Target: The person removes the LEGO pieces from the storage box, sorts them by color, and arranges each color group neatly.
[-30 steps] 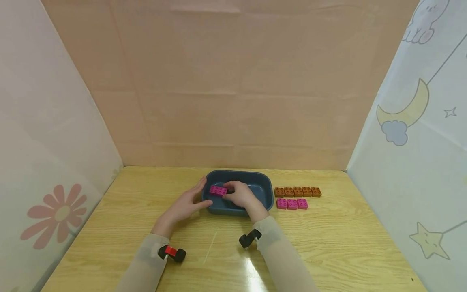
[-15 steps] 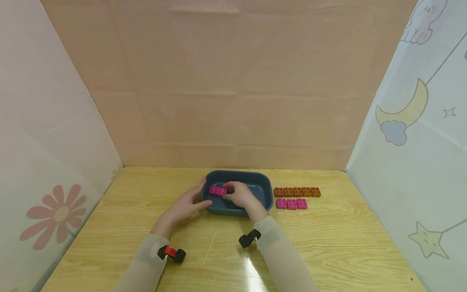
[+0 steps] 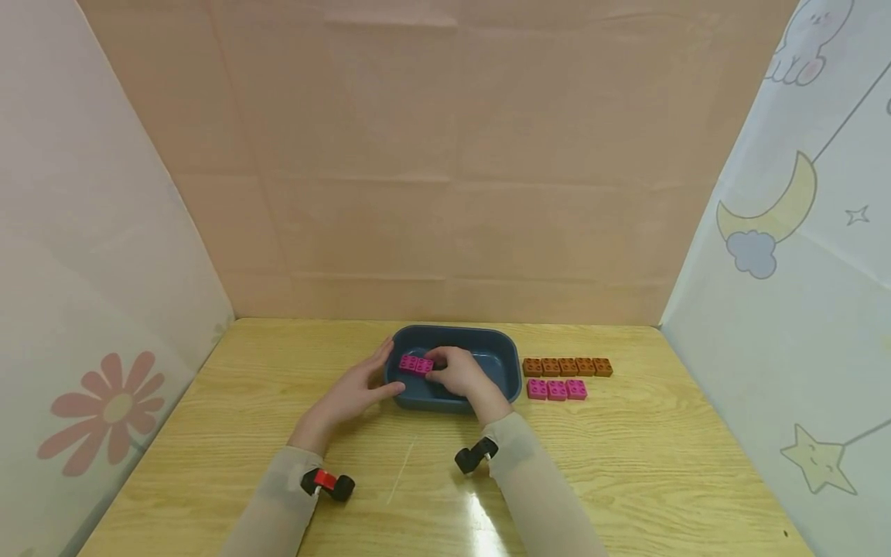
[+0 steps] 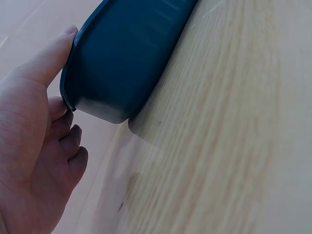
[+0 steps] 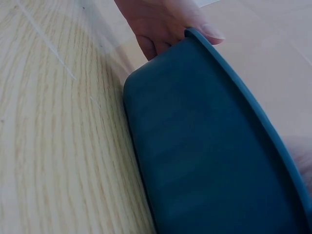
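A dark blue plastic tub (image 3: pixel 500 350) stands on the wooden table. My left hand (image 3: pixel 353 388) holds its left end, thumb at the front rim and fingers along the outer end wall; the left wrist view shows the thumb (image 4: pixel 54 53) against the rim. Inside the tub, my right hand (image 3: pixel 457 371) pinches a pink toy building block (image 3: pixel 424 367) between thumb and index finger. Beside that block, on its left, lies another pink block (image 3: pixel 407 363). In the right wrist view the tub's wall (image 5: pixel 195 136) hides the right hand's fingertips and the blocks.
Right of the tub, a row of several orange-brown blocks (image 3: pixel 568 367) lies on the table (image 3: pixel 626 464). In front of that row sit three pink blocks (image 3: pixel 557 389) side by side. Patterned cloth walls (image 3: pixel 786 325) border the table at the sides, with a plain backdrop (image 3: pixel 445 232) behind.
The pink blocks in the tub have shifted very slightly, and the line between them shows more clearly. Both hands stay in nearly the same place.
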Available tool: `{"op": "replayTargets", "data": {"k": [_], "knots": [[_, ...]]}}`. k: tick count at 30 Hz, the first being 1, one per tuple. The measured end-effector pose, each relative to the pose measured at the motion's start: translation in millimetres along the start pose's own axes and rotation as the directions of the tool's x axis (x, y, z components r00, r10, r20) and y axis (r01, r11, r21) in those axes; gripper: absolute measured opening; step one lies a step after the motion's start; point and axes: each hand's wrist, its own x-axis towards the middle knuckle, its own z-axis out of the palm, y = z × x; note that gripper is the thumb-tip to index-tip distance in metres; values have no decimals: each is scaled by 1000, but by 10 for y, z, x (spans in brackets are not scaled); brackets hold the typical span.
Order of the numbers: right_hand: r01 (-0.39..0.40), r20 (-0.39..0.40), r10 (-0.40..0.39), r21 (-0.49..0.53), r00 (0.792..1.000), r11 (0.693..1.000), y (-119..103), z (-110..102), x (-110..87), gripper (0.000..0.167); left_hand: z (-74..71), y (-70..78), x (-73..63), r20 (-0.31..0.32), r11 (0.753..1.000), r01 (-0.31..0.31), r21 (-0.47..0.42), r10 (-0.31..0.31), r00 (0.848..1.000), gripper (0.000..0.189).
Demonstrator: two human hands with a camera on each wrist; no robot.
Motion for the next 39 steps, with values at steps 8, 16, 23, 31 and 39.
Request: {"op": "replayTargets", "data": {"k": [8,16,23,31,39], "knots": [[6,3,-6,6,1000,1000,7,-8,8,35,-4,-11,11,5,1000,-6,8,6,1000,98],[16,20,-16,9,1000,1000,19,-33,27,35,-23,14,3,-7,1000,6,8,-5,1000,97],[3,-2,-3,91,1000,996,52,-49,10,33,-27,41,-5,3,1000,3,24,-3,1000,99],[80,-79,-73,96,994,992,29,-127,-31,35,-21,63,-9,0,1000,7,27,-7,1000,98],[113,-153,-93,128,984,985,43,-328,-133,41,-23,68,-6,2,1000,17,9,-17,1000,98]]}}
